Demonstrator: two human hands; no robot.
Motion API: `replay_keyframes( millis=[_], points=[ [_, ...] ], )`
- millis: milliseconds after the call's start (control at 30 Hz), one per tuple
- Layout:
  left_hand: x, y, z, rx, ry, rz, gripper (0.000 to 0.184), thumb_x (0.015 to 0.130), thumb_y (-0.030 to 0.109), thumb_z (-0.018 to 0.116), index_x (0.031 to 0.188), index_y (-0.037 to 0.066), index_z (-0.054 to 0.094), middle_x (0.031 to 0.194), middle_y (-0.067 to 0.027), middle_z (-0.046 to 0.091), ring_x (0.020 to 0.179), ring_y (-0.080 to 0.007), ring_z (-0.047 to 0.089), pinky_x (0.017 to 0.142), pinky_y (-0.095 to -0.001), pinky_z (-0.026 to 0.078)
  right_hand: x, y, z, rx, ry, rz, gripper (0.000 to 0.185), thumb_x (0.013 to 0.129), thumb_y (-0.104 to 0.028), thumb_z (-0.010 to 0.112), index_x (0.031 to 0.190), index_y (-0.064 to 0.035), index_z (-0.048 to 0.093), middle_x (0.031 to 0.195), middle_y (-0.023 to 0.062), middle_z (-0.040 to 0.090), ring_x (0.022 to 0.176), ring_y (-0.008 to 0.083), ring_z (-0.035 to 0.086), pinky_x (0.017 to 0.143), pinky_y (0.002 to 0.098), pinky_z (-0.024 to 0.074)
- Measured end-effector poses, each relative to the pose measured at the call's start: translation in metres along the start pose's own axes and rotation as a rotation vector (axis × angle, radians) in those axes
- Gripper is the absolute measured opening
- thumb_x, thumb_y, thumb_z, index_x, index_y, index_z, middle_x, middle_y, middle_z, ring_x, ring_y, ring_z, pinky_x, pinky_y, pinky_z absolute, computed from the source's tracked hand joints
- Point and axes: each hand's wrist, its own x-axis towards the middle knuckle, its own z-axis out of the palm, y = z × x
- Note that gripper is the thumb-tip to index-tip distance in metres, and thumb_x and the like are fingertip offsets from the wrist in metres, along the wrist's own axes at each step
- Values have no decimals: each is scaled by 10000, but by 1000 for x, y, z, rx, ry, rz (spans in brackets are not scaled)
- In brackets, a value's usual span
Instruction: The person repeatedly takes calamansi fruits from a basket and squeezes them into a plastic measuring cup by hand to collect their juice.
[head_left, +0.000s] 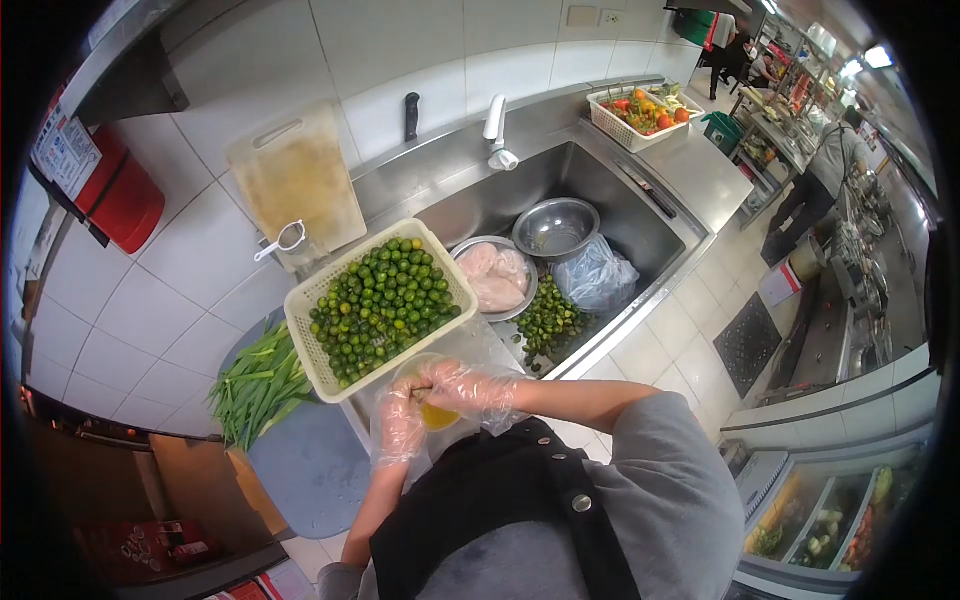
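Note:
Both my hands wear clear plastic gloves and meet over a container of yellow liquid (438, 416) at the counter's front edge. My left hand (402, 408) and my right hand (452, 386) have their fingers closed together; what lies between them is too small to make out. Just beyond them sits a cream basket (318, 357) full of small green citrus fruits (380, 300). In the sink, many green fruit pieces (550, 318) lie beside a metal bowl of pale meat (494, 277). An empty-looking metal bowl (556, 229) and a plastic bag (596, 274) are next to it.
Green leafy stalks (258, 385) lie on a blue-grey surface (305, 480) at left. A cutting board (298, 185) and a small strainer (290, 236) stand by the wall. A faucet (497, 135) overhangs the sink. A vegetable basket (640, 118) sits behind. Another person (832, 170) stands at right.

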Motion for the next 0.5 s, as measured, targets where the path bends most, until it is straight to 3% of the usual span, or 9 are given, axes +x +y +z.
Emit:
replay_keyframes(
  millis=[100, 133, 200, 233, 300, 333, 400, 500],
  points=[
    [2, -7, 4, -158, 111, -62, 184, 844, -66, 576, 996, 24, 629, 977, -129, 668, 921, -232, 648, 821, -343, 504, 1, -8, -23, 31, -57, -33, 228, 860, -213, 657, 963, -14, 618, 893, 157, 645, 871, 279, 646, 771, 385, 499],
    [2, -23, 8, -252, 132, -166, 181, 841, -59, 599, 995, 28, 640, 968, -108, 675, 922, -207, 645, 822, -328, 503, 2, -7, -28, 31, -56, -31, 228, 860, -213, 657, 963, -14, 618, 893, 157, 645, 871, 279, 646, 771, 385, 499],
    [1, -34, 12, -347, 151, -268, 178, 839, -52, 622, 993, 32, 651, 960, -87, 681, 923, -181, 642, 823, -314, 502, 3, -5, -36, 417, -154, 200, 262, 877, -243, 693, 958, -5, 619, 904, 103, 654, 880, 195, 647, 784, 347, 508],
    [1, -30, 10, -442, 155, -256, 180, 836, -36, 648, 1005, 26, 661, 965, -70, 685, 922, -162, 638, 828, -302, 500, 3, -2, -36, 416, -152, 200, 262, 877, -243, 693, 958, -5, 619, 904, 103, 654, 880, 195, 647, 784, 347, 508],
    [2, -26, 6, -539, 155, -240, 187, 834, -21, 673, 1016, 20, 671, 970, -53, 689, 921, -143, 633, 833, -291, 499, 2, 4, -37, 764, -189, 227, 278, 869, -238, 720, 972, 1, 624, 898, 72, 653, 876, 158, 642, 793, 319, 512],
    [2, -25, 2, -539, 111, -260, 189, 836, -4, 688, 1024, 14, 677, 992, -56, 690, 916, -145, 635, 832, -293, 503, 1, 4, -38, 764, -185, 227, 278, 869, -238, 720, 972, 1, 624, 898, 72, 653, 876, 158, 642, 793, 319, 512],
    [1, -23, -2, -538, 65, -281, 194, 838, 13, 703, 1031, 8, 684, 1013, -59, 691, 912, -146, 638, 832, -295, 506, -1, 3, -38, 380, -60, 61, 281, 864, -215, 726, 1015, 3, 633, 888, 89, 673, 865, 171, 655, 785, 327, 519],
    [1, -20, -2, -622, 51, -374, 208, 838, 44, 725, 1036, -1, 682, 1013, -74, 694, 895, -148, 643, 822, -293, 513, 1, -2, -30, 284, -28, 28, 288, 855, -221, 729, 1019, 1, 646, 895, 113, 690, 866, 184, 663, 780, 341, 525]
  ],
)
